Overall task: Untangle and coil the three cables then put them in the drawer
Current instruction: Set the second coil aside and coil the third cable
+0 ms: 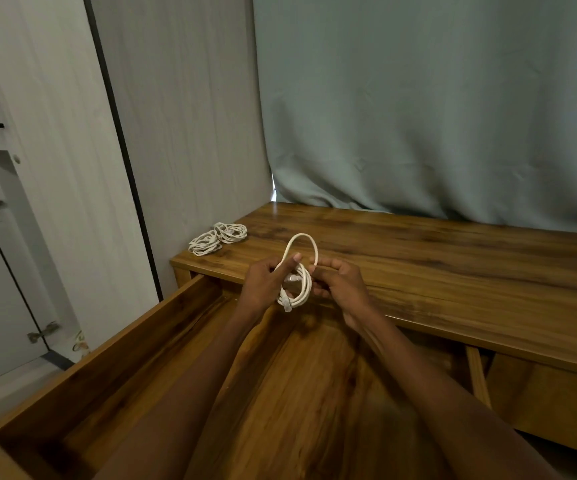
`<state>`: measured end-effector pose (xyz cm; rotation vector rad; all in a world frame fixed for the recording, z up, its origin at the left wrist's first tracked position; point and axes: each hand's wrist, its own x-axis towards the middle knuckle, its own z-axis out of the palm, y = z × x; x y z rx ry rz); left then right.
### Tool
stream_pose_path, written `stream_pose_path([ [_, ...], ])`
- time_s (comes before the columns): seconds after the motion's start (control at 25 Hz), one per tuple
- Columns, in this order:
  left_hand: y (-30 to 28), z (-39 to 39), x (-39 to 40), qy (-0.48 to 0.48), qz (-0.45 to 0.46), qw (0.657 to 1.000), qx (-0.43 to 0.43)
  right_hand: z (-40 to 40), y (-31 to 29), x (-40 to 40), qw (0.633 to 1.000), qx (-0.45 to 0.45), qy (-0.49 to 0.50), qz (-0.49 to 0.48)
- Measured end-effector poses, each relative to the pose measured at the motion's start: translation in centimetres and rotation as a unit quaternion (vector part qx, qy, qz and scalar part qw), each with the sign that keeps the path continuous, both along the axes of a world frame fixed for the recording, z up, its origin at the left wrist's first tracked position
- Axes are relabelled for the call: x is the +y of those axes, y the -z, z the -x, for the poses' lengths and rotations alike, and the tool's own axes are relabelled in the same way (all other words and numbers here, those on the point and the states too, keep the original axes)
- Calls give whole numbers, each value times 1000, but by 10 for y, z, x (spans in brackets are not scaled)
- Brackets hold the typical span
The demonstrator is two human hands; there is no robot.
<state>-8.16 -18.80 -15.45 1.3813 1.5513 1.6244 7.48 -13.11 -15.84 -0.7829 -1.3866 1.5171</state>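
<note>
Above the open drawer (162, 344), between both hands, hangs a white cable (297, 278) — wound into a small bundle, with one big loop sticking up over the fingers. The left hand (266, 284) curls around the bundle's left side, its thumb pointing up. The right hand (339, 282) pinches the loop's right side with bent fingers. Both arms reach forward over the drawer. Two more coiled cables (217, 238) lie touching each other on the wooden top (436, 258) — far back at its left corner, well apart from the hands.

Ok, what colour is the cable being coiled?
White cable, clearest in the head view.
</note>
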Motion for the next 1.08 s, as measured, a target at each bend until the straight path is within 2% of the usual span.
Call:
stream_pose_path([
  [0.2,-2,0,-1,76,63,990,-102,1,-3,-1,995,76,-14,66],
  [0.28,-1,-2,-1,80,64,989,-103,3,-4,-2,992,88,-40,79],
  [0.44,4,-7,4,-44,34,998,12,10,2,-8,995,50,-46,69],
  [0.52,6,-8,5,-92,4,994,62,12,1,-12,996,59,-52,52],
  [0.64,5,-9,4,-124,-22,988,88,15,0,-18,993,85,-74,25],
  [0.8,3,-11,2,-95,-22,994,54,21,7,-24,995,35,-35,-88],
  [0.88,3,-11,2,-92,-24,995,38,19,11,-22,985,-26,11,-168],
  [1.0,1,-12,2,-92,-39,994,46,19,17,-21,928,-159,146,-302],
  [1.08,1,-13,3,-93,-45,993,64,21,20,-20,905,-167,197,-338],
])
